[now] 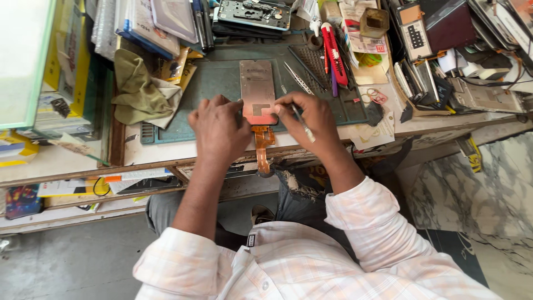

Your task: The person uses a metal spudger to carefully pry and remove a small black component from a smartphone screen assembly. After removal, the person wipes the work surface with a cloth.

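Observation:
A flat phone screen panel lies back-up on the green work mat, its copper-coloured side facing me. An orange flex cable hangs from its near end over the bench edge. My left hand presses on the panel's near left corner. My right hand rests on the near right corner and holds thin metal tweezers between its fingers.
A second pair of tweezers lies on the mat to the right of the panel. Beyond it are a red utility knife, a crumpled olive cloth at the left, and an opened phone at the back. Clutter crowds the bench.

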A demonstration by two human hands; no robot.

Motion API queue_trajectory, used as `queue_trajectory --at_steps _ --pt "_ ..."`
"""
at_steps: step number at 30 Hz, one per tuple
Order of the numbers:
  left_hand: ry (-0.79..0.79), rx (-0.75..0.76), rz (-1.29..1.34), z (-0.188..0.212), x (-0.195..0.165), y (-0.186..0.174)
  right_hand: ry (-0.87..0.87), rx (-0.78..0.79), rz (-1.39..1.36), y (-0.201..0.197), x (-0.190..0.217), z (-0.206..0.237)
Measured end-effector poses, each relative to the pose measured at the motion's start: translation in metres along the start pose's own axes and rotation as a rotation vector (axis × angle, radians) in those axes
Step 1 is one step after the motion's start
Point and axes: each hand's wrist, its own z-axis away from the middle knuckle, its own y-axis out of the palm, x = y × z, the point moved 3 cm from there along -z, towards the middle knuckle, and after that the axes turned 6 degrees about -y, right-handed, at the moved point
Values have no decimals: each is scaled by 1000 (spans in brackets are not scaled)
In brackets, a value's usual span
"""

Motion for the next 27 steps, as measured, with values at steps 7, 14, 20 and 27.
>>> queue_trajectory --at_steps 7,14,20,27 --pt "-305 87 167 3 -8 -4 94 10 -310 4 -14 6" --pt "-368 182 281 25 -19 -26 198 -89 -496 5 -22 23" --pt "-354 281 330 61 -30 -38 245 -107 -810 11 -16 33" --pt "-348 185 1106 134 11 -38 202 72 -1059 35 32 77"
